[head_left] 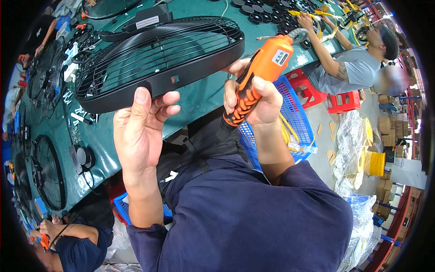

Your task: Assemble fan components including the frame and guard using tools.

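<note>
My right hand (267,102) grips an orange and black electric screwdriver (270,58), its cord leaving the upper end and its black tip end tilted down toward my lap. Palm up, my left hand (139,131) has its thumb raised and apart from its half-curled fingers. Nothing shows between them. The thumb and fingertips overlap the near rim of a black fan guard (199,75) with thin wire bars; whether they press on it I cannot tell. A small square opening shows in that rim. Across the guard's far side sits a black bracket (152,17) with a pale label.
The green table (102,136) carries loose screws, more fans (47,172) at left and several round black parts (256,13) at the back. A blue basket (297,115) and red stools (342,102) stand at right. Co-workers sit at right (358,68) and lower left (84,247).
</note>
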A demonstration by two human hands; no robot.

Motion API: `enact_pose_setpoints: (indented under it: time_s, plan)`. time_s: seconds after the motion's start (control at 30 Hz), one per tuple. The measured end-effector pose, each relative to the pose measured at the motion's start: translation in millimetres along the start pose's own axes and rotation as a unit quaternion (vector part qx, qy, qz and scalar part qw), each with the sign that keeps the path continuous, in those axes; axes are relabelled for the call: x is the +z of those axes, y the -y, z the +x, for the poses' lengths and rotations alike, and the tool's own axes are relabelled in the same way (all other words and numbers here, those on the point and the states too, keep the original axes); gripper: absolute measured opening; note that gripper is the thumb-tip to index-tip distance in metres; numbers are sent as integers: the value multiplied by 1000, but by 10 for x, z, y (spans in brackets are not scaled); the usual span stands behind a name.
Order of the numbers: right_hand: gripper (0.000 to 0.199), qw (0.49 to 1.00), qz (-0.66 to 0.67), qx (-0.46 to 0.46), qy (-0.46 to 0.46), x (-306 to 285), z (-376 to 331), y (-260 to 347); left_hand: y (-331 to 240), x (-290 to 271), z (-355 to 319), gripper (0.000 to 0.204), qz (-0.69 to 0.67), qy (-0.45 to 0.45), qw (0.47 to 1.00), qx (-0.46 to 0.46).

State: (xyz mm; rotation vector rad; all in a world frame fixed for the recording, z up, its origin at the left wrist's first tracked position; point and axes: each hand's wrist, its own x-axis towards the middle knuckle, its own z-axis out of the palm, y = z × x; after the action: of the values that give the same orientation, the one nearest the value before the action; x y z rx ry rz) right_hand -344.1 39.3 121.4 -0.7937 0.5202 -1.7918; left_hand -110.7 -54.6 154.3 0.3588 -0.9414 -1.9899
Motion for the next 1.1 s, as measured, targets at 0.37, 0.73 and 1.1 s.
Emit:
enact_pose_setpoints:
  time_s: [0.37, 0.73, 1.1]
  plan:
    - [36, 980, -36, -6, -198, -404, -56, 304, 598, -1011, -406, 79, -395, -127, 910, 4]
    - [25, 932, -112, 134, -316, -1035, -488, 151, 783, -939, -1155, 34, -31, -240, 964, -112]
    - [38, 901, -287, 200, -258, -784, 11, -80, 1180, -1258, -1492, 37, 70, -280, 950, -118]
